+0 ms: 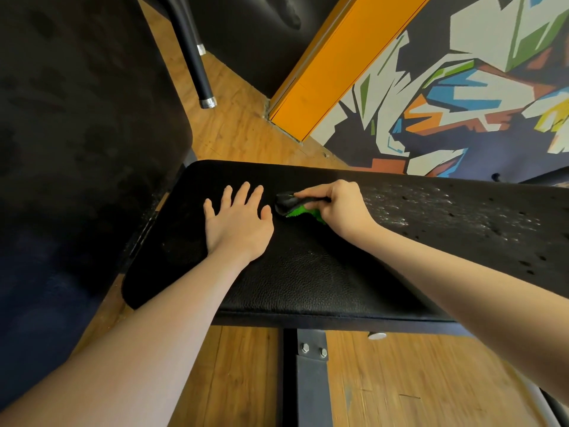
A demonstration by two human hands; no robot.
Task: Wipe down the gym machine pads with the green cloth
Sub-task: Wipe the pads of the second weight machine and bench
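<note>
At the frame's centre the left hand (238, 221) lies spread flat on the black bench pad (308, 272), apparently to brace, while the right hand (340, 208) grips the green cloth (303, 212) with its black handle against the pad for wiping.

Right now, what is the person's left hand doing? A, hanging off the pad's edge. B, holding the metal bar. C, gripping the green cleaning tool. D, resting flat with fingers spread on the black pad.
D: the left hand lies palm down with fingers spread on the black pad, while the right hand grips the black-handled green cleaning tool beside it.
</note>
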